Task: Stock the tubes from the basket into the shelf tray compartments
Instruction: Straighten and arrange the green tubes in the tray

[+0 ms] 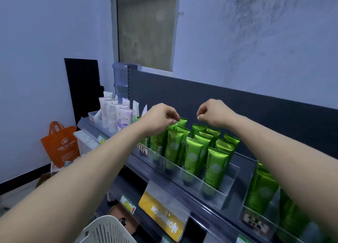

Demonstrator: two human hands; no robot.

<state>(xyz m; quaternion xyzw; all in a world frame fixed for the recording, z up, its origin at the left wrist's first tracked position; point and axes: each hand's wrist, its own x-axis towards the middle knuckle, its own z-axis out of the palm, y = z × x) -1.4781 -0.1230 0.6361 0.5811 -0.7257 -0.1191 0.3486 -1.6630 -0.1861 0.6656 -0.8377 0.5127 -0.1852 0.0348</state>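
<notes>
Glossy green tubes [193, 151] stand cap-down, crimped ends up, packed in rows inside 2 clear trays [230, 171] along the shelf's [161, 175] front edge. A white slotted basket [108, 231] sits lower; its contents are probably out of view.

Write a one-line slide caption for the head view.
Left hand and right hand, fingers curled, raised over green tubes standing in the clear shelf tray; white basket at the bottom edge.
</notes>
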